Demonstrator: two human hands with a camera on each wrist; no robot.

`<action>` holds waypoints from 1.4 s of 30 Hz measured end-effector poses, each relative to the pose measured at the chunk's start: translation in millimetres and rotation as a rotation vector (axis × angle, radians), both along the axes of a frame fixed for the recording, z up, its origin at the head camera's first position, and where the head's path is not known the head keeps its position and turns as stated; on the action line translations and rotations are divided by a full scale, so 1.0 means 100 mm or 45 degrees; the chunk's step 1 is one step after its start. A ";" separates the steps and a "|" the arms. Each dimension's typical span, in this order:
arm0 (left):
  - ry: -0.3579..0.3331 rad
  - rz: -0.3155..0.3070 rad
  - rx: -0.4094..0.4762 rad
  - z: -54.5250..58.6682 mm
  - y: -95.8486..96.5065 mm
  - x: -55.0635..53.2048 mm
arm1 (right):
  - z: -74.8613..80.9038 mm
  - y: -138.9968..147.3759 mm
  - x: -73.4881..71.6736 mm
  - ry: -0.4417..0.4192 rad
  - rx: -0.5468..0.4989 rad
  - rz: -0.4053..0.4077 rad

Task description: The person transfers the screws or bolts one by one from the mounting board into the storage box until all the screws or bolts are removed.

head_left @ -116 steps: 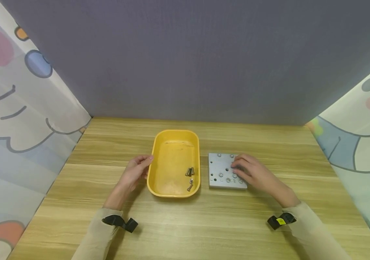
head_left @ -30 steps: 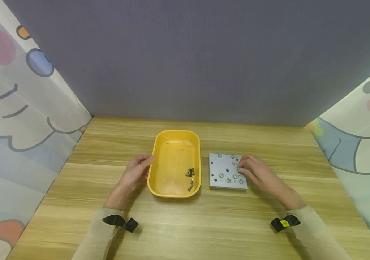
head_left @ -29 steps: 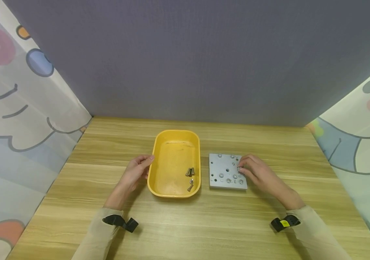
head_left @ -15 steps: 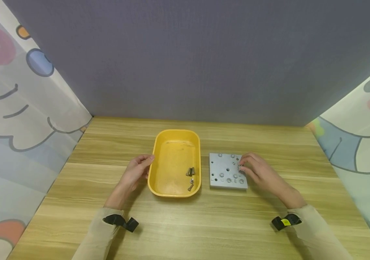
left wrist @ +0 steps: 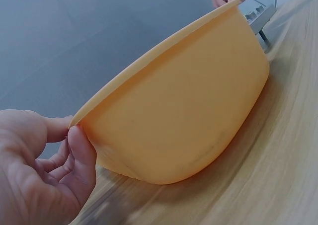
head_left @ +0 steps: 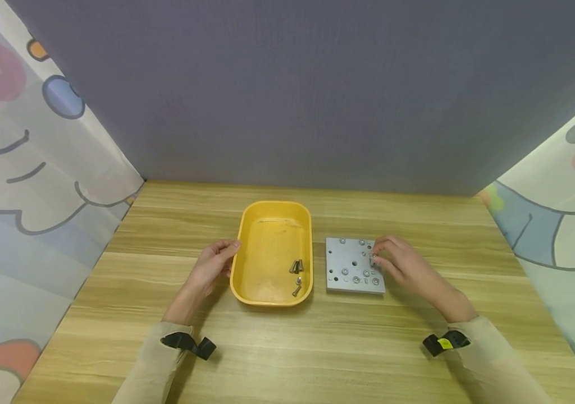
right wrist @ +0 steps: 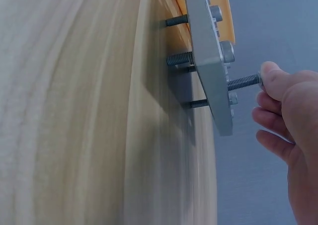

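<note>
My left hand [head_left: 211, 264] pinches the left rim of a yellow plastic tray [head_left: 267, 241] between thumb and fingers; the left wrist view shows the thumb and a finger [left wrist: 82, 153] on its edge. Several loose screws [head_left: 295, 266] lie in the tray's right side. To its right is a square grey metal plate [head_left: 338, 258] with holes and several screws seated in it. My right hand [head_left: 404, 266] pinches a screw by its head over the plate's right side. In the right wrist view that threaded screw [right wrist: 243, 82] stands out from the plate's top face, its tip at the surface.
Both things rest on a wood-grain table [head_left: 287, 348]. Threaded ends of seated screws [right wrist: 179, 59] stick out under the plate, towards the table. A grey panel [head_left: 287, 101] rises at the back, with printed curtains [head_left: 45, 163] at either side.
My right hand has moved from the middle of the plate to its right side and now rises slightly, with more of the pinched screw showing. The left hand stays on the tray.
</note>
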State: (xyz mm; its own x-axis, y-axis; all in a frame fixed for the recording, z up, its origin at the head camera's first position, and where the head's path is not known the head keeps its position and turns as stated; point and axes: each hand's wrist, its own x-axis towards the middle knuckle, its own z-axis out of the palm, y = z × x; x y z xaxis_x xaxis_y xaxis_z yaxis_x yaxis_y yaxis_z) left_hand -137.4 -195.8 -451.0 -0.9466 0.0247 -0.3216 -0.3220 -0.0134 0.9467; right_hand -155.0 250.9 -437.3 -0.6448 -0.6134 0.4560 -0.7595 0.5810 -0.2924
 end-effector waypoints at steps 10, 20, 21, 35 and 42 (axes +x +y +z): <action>0.006 -0.006 0.000 0.00 -0.01 0.00 | 0.05 -0.04 -0.03 0.012 -0.015 0.003; -0.001 -0.003 -0.002 0.00 0.00 -0.01 | 0.08 -0.14 -0.05 -0.038 0.051 0.005; -0.004 -0.001 -0.003 0.00 0.00 -0.01 | 0.09 -0.15 -0.05 -0.043 0.054 0.005; -0.007 0.003 0.003 -0.01 0.00 -0.01 | 0.17 -0.31 -0.10 -0.024 0.071 0.073; -0.013 0.006 0.018 0.00 0.00 -0.01 | 0.24 -0.40 -0.12 -0.025 0.079 0.090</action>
State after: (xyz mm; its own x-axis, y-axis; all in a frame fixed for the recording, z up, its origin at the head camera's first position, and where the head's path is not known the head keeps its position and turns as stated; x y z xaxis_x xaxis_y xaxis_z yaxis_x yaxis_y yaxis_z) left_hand -138.2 -195.7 -450.8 -0.9434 0.0248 -0.3306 -0.3313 -0.0285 0.9431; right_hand -167.5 211.3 -413.7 -0.6072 -0.6845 0.4034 -0.7938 0.5437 -0.2723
